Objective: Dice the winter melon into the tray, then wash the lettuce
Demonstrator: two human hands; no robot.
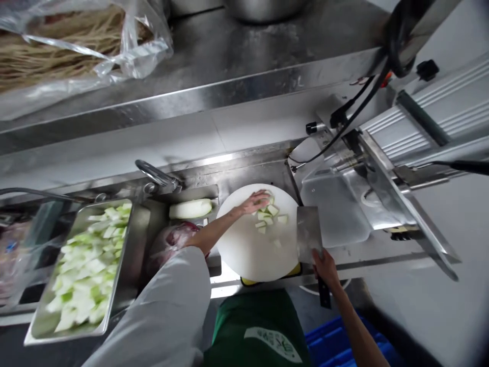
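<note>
My left hand (255, 202) reaches over the round white cutting board (244, 255), its fingers stretched out at the edge of a small group of pale green cut vegetable pieces (272, 209). In my right hand (326, 269) is a cleaver (309, 232), gripped by its dark handle. The broad blade lies at the right edge of the board, apart from the pieces. A steel tray (38, 329) on the left is heaped with similar chopped pieces (91, 265). Beside the board, in the sink, lies a peeled pale gourd-like vegetable (191, 209).
A plastic-wrapped reddish bundle (171, 242) sits in the sink below the faucet (156, 173). A metal slicing machine (367, 188) stands to the right. Overhead, a steel shelf (229, 66) carries a bag of dried noodle-like strands (69, 46). A blue crate (332, 341) is below.
</note>
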